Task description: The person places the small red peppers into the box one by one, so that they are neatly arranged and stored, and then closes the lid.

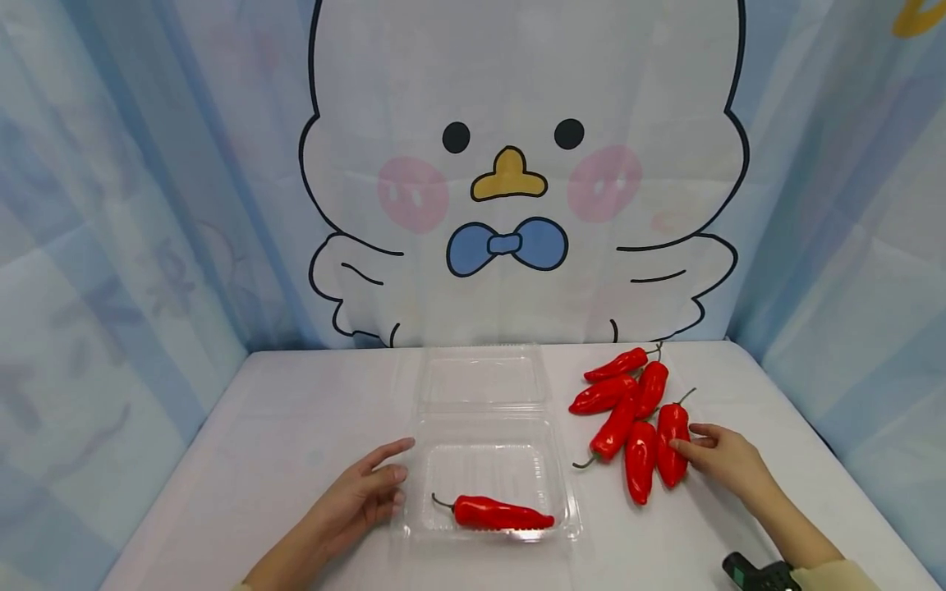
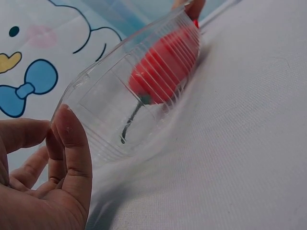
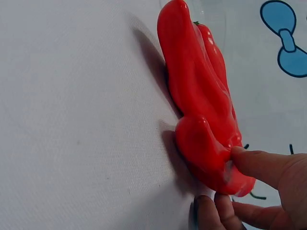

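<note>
A clear plastic hinged box (image 1: 488,431) lies with its lid folded back on the white table. One red chili pepper (image 1: 498,514) rests inside along the near side, its stem pointing left. My left hand (image 1: 351,501) is at the box's left side; in the left wrist view its thumb and fingers pinch the clear rim (image 2: 72,88). To the right, my right hand (image 1: 727,464) holds the rightmost red chili pepper (image 1: 672,447) of a loose group. In the right wrist view the thumb presses one side of this pepper (image 3: 201,148), with fingers at the other.
Several more red chili peppers (image 1: 615,427) lie close together right of the box, some touching. A dark device (image 1: 757,572) is by the right wrist. Behind the white table (image 1: 310,419) hangs a curtain (image 1: 517,304) printed with a cartoon bird.
</note>
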{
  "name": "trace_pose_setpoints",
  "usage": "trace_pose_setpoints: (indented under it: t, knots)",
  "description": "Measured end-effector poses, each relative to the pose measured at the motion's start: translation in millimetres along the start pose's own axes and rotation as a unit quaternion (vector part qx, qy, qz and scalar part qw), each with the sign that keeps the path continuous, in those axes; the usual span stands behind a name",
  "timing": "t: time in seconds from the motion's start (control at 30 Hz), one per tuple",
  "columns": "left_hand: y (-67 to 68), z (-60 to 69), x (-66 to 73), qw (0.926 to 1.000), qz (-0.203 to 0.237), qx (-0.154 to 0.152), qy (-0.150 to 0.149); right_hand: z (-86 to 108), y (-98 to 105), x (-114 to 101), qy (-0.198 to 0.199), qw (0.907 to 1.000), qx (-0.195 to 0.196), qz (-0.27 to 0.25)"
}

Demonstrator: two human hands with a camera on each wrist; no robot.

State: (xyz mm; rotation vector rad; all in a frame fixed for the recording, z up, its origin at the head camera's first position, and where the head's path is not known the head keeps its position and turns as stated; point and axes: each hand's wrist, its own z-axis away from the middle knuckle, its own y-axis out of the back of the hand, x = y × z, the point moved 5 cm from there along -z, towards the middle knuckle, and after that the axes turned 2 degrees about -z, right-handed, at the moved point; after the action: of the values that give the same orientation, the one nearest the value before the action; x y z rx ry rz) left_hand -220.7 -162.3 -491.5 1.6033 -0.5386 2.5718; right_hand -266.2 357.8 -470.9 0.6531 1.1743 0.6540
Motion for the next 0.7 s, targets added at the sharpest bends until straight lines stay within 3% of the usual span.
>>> trace_pose_setpoints:
  t: [0.3,0.7]
  knots:
    - [-1.4,0.6,0.3,0.9999,0.010,-0.008,-0.001,2.3,-2.0,-0.6,-0.011,0.9984,-0.005,-0.055]
    - [0.2,-1.2,-1.6,0.9999,0.012,-0.007,0.001,10.4,3.6,-3.1,-0.008,0.9985,0.033,-0.042]
